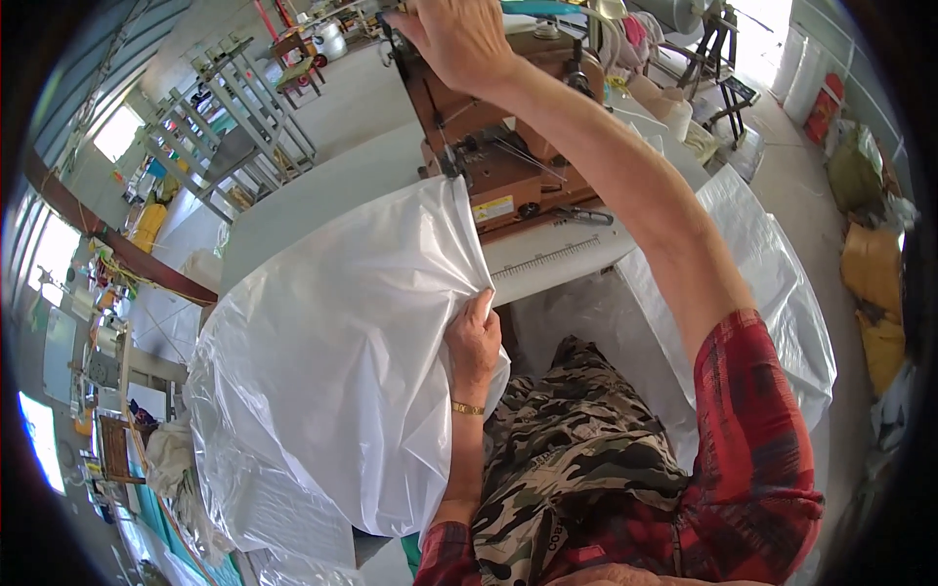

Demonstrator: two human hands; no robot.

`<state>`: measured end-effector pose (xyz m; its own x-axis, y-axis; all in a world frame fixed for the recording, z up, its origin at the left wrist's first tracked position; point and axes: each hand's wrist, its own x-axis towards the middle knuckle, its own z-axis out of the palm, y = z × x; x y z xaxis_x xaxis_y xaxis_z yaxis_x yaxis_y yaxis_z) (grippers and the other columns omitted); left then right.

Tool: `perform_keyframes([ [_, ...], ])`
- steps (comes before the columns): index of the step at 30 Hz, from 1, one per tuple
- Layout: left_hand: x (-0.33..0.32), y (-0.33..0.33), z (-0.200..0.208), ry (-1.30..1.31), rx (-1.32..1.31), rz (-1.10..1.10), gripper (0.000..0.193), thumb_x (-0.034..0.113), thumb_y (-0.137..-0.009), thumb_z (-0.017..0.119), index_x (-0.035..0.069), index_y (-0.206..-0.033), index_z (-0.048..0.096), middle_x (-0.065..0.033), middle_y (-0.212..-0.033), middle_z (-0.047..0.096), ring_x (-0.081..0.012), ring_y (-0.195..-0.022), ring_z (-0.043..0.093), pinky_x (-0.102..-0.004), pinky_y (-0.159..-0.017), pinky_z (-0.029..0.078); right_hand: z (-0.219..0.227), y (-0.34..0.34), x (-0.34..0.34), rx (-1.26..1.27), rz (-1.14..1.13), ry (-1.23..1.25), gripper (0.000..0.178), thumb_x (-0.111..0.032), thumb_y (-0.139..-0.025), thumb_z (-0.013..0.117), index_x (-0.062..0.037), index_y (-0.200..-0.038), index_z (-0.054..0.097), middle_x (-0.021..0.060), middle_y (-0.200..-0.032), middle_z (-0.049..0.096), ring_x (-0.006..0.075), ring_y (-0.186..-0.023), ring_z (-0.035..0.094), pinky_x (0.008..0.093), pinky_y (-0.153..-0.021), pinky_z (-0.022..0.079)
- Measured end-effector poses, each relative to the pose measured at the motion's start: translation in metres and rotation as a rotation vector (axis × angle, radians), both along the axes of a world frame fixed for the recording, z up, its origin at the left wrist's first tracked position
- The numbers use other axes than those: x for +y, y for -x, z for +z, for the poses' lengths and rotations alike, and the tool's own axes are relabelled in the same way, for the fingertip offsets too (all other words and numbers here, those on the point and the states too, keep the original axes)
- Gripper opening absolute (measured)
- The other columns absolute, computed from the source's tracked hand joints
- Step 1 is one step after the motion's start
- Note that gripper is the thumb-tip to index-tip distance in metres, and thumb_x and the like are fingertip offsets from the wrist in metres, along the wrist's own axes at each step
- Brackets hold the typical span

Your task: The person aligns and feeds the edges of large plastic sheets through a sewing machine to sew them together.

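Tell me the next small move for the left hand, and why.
Probably draw the edge of the white plastic sheet gently straight with the left hand: it grips that edge, creases gather beside it, and the edge runs up to the sewing machine. The right hand is up at the machine's top, away from the sheet.

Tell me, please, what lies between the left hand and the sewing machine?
In the head view, the white plastic sheet lies there: its edge runs from the left hand up to the sewing machine.
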<state>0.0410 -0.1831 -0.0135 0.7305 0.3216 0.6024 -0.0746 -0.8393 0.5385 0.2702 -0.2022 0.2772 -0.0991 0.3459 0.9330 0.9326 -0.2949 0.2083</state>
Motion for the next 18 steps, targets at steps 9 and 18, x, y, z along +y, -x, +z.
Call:
perform_keyframes([
  [9, -0.016, 0.016, 0.028, -0.032, -0.003, 0.006, 0.030, -0.003, -0.079, 0.062, 0.004, -0.109, 0.064, -0.0175, -0.098, 0.069, -0.0383, -0.083, 0.067, -0.0446, -0.070, 0.055, -0.157, 0.054, -0.047, 0.552, 0.095, 0.209, 0.025, -0.026, -0.085, 0.069, -0.0066, -0.079, 0.055, 0.0115, -0.072, 0.060, 0.0316, -0.068, 0.061, 0.0428, -0.059, 0.048],
  [18, -0.022, 0.010, 0.028, -0.201, 0.078, 0.057, 0.032, 0.002, -0.080, 0.062, 0.002, -0.112, 0.062, -0.0172, -0.099, 0.069, -0.0356, -0.083, 0.067, -0.0435, -0.074, 0.054, -0.247, 0.079, -0.048, 1.309, 0.483, 0.146, 0.044, -0.039, -0.091, 0.062, 0.0053, -0.090, 0.065, 0.0184, -0.072, 0.065, 0.0272, -0.065, 0.063, 0.0376, -0.063, 0.048],
])
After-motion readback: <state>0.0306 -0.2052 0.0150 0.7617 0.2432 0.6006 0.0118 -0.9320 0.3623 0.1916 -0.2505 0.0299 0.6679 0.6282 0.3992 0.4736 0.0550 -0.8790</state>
